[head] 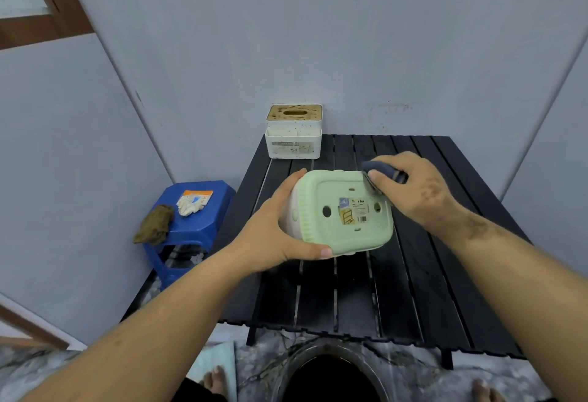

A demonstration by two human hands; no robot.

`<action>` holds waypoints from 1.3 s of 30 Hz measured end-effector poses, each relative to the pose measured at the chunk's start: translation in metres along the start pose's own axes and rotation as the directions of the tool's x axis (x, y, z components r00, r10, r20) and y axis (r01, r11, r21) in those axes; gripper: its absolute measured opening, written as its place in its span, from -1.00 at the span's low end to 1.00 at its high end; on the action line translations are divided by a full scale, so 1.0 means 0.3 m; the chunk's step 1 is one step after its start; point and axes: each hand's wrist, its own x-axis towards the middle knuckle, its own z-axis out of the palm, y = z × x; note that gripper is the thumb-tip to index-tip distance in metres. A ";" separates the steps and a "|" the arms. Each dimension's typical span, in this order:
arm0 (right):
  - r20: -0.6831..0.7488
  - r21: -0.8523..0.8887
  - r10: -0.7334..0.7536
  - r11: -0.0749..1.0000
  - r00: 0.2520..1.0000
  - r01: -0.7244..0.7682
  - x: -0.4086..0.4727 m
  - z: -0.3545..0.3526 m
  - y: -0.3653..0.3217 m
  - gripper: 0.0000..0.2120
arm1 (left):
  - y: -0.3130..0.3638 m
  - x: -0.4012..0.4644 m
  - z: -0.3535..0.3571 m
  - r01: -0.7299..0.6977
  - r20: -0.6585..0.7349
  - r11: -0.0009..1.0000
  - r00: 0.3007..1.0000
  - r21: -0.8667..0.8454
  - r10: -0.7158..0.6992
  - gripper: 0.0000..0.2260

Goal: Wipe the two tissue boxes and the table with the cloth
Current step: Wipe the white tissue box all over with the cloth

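At the far left a blue plastic stool (197, 210) stands beside the counter, with a brown rag (154, 224) draped over its near-left corner and a white crumpled packet with an orange top (192, 202) lying on its seat. Next comes the black slatted counter (413, 290), set against the pale wall. The left hand (273, 233) grips the green tissue box (342, 212) from its left end — thumb curled under the near edge, fingers wrapped over the far side — and holds it tipped so its underside, with two round holes and a small label, faces the camera. The box is lifted just above the middle of the counter. Behind it, at the counter's back edge against the wall, sits the white tissue box (294, 131) with a tan slotted lid, upright and well apart from both hands. To the right, the right hand (413, 188) pinches a dark blue cloth (380, 172) between thumb and curled fingers, pressing it on the green box's upper right corner.
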 end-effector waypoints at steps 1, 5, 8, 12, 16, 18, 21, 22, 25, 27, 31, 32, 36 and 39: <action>-0.011 -0.007 0.019 1.000 1.000 -0.019 -0.002 0.003 0.003 -0.86 | -0.003 0.001 -0.003 0.001 0.006 1.000 1.000 -0.009 -0.001 0.06; -0.036 0.015 -0.052 0.998 0.998 0.053 -0.021 0.061 -0.103 -0.86 | -0.011 0.008 -0.002 -0.015 0.006 1.000 1.000 -0.002 0.015 0.07; 0.017 0.024 -0.240 0.971 0.971 0.239 -0.051 0.111 -0.203 -0.81 | -0.012 0.002 0.004 -0.051 0.002 0.998 0.999 0.025 0.051 0.03; 0.088 -0.001 -0.142 0.990 0.986 0.142 -0.003 0.074 -0.157 -0.83 | -0.015 -0.014 0.005 -0.041 -0.003 0.998 0.999 0.051 0.041 0.05; 0.141 0.025 0.073 0.997 0.987 -0.077 0.033 -0.015 -0.051 -0.87 | -0.022 -0.028 0.001 -0.028 0.014 0.996 1.000 0.080 0.027 0.10; 0.147 0.137 0.089 0.985 0.985 -0.109 0.018 -0.030 -0.013 -0.85 | -0.025 -0.029 -0.003 -0.024 0.017 0.997 1.000 0.077 0.023 0.10; 0.070 0.221 0.045 0.973 0.997 -0.059 -0.011 -0.012 0.035 -0.82 | -0.041 -0.018 -0.013 -0.013 0.026 1.000 1.000 0.016 0.012 0.08; 0.037 0.217 0.028 0.976 0.999 -0.036 -0.018 -0.001 0.047 -0.80 | -0.049 -0.012 -0.018 -0.007 0.032 1.000 0.999 -0.017 0.008 0.06; 0.013 0.163 0.009 0.986 1.000 -0.011 -0.043 0.028 0.061 -0.72 | -0.063 0.002 -0.023 0.021 0.036 0.991 0.999 -0.136 -0.016 -0.02; 0.032 0.105 0.036 0.994 0.999 -0.039 -0.061 0.046 0.069 -0.68 | -0.065 0.009 -0.026 0.050 0.020 0.974 0.999 -0.219 -0.046 -0.09; -0.086 0.047 0.077 0.996 0.993 -0.073 -0.091 0.102 0.056 -0.72 | -0.060 0.022 -0.025 0.077 0.015 0.962 0.997 -0.263 -0.076 -0.14; -0.107 0.006 0.041 0.999 0.993 -0.041 -0.099 0.121 0.039 -0.74 | -0.058 0.025 -0.023 0.081 0.008 0.960 0.997 -0.269 -0.082 -0.15; 0.048 -0.028 -0.280 0.959 0.959 0.282 -0.139 0.162 -0.035 -0.69 | -0.056 0.027 -0.012 0.085 -0.024 0.954 0.995 -0.287 -0.096 -0.20; 0.109 -0.030 -0.386 0.920 0.916 0.391 -0.127 0.124 0.012 -0.67 | -0.053 0.026 -0.016 0.110 -0.017 0.948 0.993 -0.298 -0.120 -0.23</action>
